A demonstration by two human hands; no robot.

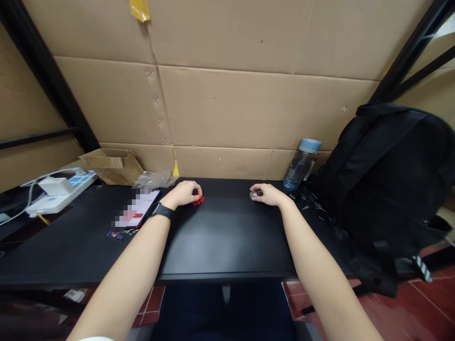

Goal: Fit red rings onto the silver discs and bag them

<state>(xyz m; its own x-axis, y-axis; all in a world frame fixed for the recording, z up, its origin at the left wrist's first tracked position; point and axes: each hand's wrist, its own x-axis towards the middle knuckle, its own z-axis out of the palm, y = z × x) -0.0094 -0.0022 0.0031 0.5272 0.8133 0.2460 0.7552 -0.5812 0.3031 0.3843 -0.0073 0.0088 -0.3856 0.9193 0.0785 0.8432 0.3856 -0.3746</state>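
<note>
Near the back of the black table [227, 237], my left hand [185, 191] is closed with its fingertips on a small red bundle [199, 201] that looks looped or stringy. The hand covers part of that bundle, and its exact kind does not show. Across from it, my right hand [269, 194] has thumb and fingers closed round a small, round, shiny, silvery or clear thing [254, 194]. Both things sit low, at the tabletop. A dark watch [163, 211] is on my left wrist.
Left of my arm lie a phone [138, 209] and a keychain [115, 235]. Farther left are an open cardboard box [115, 166] and a white power strip [60, 196]. A water bottle [301, 163] and a black backpack [387, 189] stand right. A cardboard wall [227, 104] closes the back.
</note>
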